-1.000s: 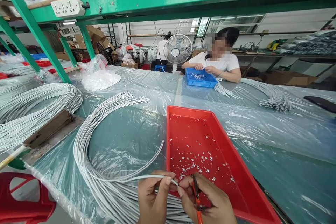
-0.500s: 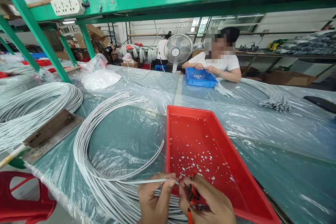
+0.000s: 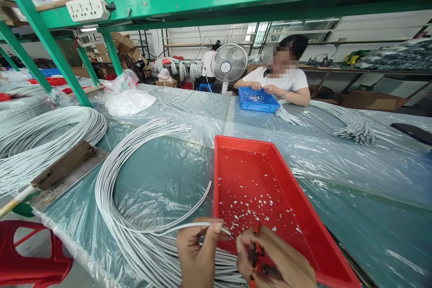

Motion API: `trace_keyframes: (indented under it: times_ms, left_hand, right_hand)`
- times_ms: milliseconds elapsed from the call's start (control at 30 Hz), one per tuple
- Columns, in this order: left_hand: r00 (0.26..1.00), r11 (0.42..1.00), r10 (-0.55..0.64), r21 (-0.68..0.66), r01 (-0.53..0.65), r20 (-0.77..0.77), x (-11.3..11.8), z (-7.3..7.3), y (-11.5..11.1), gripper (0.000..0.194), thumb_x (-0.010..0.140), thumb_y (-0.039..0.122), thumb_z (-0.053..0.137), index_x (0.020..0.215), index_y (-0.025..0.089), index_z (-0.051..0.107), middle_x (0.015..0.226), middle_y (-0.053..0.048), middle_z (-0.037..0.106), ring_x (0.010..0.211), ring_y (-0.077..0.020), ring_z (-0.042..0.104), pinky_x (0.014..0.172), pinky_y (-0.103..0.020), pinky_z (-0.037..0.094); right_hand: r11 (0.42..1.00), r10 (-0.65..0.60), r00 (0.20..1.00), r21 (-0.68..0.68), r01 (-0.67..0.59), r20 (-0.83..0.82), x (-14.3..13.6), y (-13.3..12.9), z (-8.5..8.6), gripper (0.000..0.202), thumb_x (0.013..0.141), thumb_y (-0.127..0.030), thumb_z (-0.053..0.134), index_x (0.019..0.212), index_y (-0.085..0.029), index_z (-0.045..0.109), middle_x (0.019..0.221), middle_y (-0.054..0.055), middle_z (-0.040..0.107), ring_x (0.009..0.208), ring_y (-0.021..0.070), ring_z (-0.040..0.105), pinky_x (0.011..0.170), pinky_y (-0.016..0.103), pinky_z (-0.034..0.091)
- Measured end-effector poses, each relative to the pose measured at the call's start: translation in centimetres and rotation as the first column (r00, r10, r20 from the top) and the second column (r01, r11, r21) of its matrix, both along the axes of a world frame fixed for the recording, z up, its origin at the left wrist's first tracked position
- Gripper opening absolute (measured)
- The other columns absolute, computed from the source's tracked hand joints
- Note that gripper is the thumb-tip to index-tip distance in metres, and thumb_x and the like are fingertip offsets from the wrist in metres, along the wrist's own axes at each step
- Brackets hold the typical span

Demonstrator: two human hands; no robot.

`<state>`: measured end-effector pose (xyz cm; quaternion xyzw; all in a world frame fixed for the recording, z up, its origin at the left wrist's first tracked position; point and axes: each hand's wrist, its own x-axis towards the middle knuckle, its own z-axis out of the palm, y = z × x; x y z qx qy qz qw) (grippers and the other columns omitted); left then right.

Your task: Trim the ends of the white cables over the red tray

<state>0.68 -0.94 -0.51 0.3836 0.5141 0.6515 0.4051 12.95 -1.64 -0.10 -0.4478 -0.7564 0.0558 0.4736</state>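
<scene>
My left hand [image 3: 200, 249] pinches a white cable [image 3: 189, 225] close to its dark-tipped end, which points right over the near edge of the red tray [image 3: 303, 216]. Just right of that tip, my right hand [image 3: 275, 258] is wrapped round a pair of small cutters [image 3: 258, 252] with orange handles. A gap separates the cutters from the cable end. The pinched cable runs back into a large curved bundle of white cables [image 3: 111, 189] on the table, passing beneath both hands. Small white scraps [image 3: 249, 211] lie scattered in the tray.
At the left, a metal blade with a handle [image 3: 64, 173] lies beside another cable coil [image 3: 77, 121]. A red stool [image 3: 30, 252] stands at lower left. Across the table a person [image 3: 283, 76] works over a blue tray [image 3: 258, 103]. A green shelf beam [image 3: 216, 2] crosses overhead.
My right hand with the cutters has moved right and slightly down, away from the cable end. The left hand keeps its pinch, with the cable now bowed a little upward.
</scene>
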Motion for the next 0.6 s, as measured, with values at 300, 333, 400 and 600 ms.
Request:
trace_keyframes:
  times_ms: [300, 333, 400, 600]
  left_hand:
    - [0.964, 0.984, -0.103, -0.116, 0.134, 0.245, 0.3, 1.1, 0.2, 0.028, 0.065, 0.041, 0.072, 0.061, 0.014, 0.068, 0.050, -0.003, 0.064, 0.044, -0.0159, 0.058, 0.051, -0.024, 0.049]
    - [0.962, 0.982, -0.104, -0.126, 0.139, 0.251, 0.3, 1.1, 0.3, 0.028, 0.065, 0.041, 0.071, 0.061, 0.013, 0.068, 0.050, -0.003, 0.064, 0.045, -0.0161, 0.059, 0.051, -0.024, 0.048]
    - [0.960, 0.980, -0.103, -0.140, 0.143, 0.260, 0.3, 1.1, 0.4, 0.028, 0.065, 0.041, 0.072, 0.062, 0.013, 0.068, 0.050, -0.003, 0.064, 0.046, -0.0161, 0.059, 0.053, -0.024, 0.048]
    - [0.908, 0.973, -0.129, -0.124, 0.193, 0.399, 0.4, 1.0, 0.7, 0.032, 0.061, 0.043, 0.074, 0.063, 0.012, 0.068, 0.049, -0.002, 0.063, 0.045, -0.0113, 0.053, 0.052, -0.020, 0.044]
  right_hand:
    - [0.894, -0.441, 0.831, 0.082, 0.441, 0.339, 4.0, 2.5, 0.6, 0.028, 0.084, -0.036, 0.040, 0.066, -0.021, 0.056, 0.052, 0.000, 0.056, 0.042, 0.0155, 0.053, 0.034, 0.023, 0.032]
    - [0.899, -0.431, 0.842, 0.071, 0.433, 0.324, 4.1, 2.6, 0.6, 0.029, 0.084, -0.037, 0.040, 0.065, -0.021, 0.056, 0.053, 0.000, 0.057, 0.042, 0.0155, 0.053, 0.035, 0.023, 0.034]
    - [0.944, -0.325, 0.916, 0.017, 0.330, 0.234, 3.8, 2.4, 0.7, 0.023, 0.086, -0.033, 0.043, 0.082, -0.020, 0.061, 0.068, 0.003, 0.062, 0.054, 0.0158, 0.060, 0.043, 0.022, 0.043]
    - [0.992, 0.106, 0.994, -0.064, -0.108, -0.041, 2.1, 1.6, 2.0, 0.008, 0.078, -0.018, 0.061, 0.086, -0.018, 0.062, 0.061, -0.001, 0.056, 0.050, 0.0114, 0.056, 0.047, 0.018, 0.047]
